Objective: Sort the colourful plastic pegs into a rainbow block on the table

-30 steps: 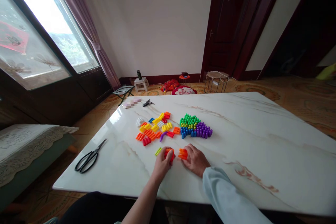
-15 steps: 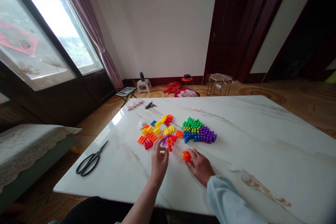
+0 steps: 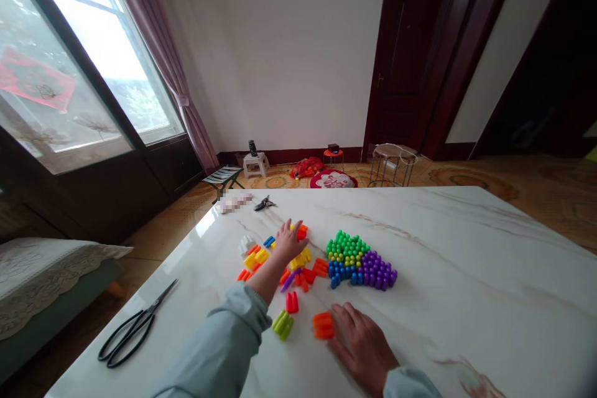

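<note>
While the left hand, fingers slightly spread, reaches over red pieces left of the bead cluster, I cannot tell whether it grips any. On the cluster's near side, the right hand is loosely curved beside an orange block, grip unconfirmed. A lime block lies near-left of the cluster.

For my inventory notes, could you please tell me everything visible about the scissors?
The scissors have two long black loop handles and slim, dark, metal-looking blades that appear closed. They lie flat on the white, marble-patterned table, near its left edge, tips pointing away and rightward. Only the tabletop touches them.
</note>
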`<move>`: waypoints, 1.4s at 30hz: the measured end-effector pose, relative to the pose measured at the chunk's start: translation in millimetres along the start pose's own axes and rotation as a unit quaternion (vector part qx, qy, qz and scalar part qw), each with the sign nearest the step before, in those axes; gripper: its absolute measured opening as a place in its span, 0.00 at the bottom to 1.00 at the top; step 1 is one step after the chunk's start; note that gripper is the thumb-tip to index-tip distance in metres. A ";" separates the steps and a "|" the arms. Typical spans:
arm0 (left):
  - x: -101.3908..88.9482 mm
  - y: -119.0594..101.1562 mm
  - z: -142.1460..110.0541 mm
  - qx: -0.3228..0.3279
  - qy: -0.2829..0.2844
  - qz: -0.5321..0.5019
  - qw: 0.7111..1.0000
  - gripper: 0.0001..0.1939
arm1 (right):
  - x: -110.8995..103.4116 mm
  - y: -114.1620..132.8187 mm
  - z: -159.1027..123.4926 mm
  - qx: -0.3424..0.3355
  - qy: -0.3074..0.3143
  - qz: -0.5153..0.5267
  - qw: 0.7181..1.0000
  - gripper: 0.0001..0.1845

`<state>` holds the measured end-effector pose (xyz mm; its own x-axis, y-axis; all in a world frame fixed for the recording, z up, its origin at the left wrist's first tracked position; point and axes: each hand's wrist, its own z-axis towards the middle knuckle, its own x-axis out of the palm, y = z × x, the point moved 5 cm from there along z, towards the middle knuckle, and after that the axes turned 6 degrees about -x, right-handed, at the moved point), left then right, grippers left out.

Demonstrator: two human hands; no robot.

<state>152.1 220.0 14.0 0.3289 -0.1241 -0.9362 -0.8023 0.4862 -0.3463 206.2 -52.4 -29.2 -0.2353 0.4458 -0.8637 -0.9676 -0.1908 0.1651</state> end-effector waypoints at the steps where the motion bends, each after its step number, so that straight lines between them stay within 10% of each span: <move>1: 3.7 -1.0 7.9 -0.001 0.012 0.009 1.000 0.35 | 0.6 -0.5 0.1 -0.001 0.005 0.001 1.000 0.23; 8: 16.7 1.4 24.7 0.017 0.036 0.005 0.999 0.28 | 2.3 -1.4 1.5 -0.002 0.029 0.001 1.000 0.20; 16: -12.5 -4.3 9.3 0.048 -0.007 -0.041 0.998 0.20 | -5.8 1.8 3.5 -0.021 -0.029 -0.039 0.999 0.17; 29: -46.0 -0.7 -81.3 0.156 0.054 -0.116 0.979 0.16 | 1.4 0.1 -2.7 -0.017 -0.070 -0.028 0.997 0.17; 32: -53.1 19.0 -91.1 0.148 0.041 -0.129 0.980 0.14 | 3.0 -0.5 -3.5 -0.021 -0.068 -0.014 0.997 0.17; 42: -63.1 142.9 -39.6 -0.165 -0.095 -0.056 0.980 0.25 | 0.7 -0.6 -1.0 -0.026 -0.077 -0.022 0.996 0.17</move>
<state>-3.1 263.0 21.2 0.4849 0.0181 -0.8744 -0.8635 0.1683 -0.4754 206.7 -52.8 -30.4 -0.2084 0.5835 -0.7849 -0.9721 -0.2122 0.1004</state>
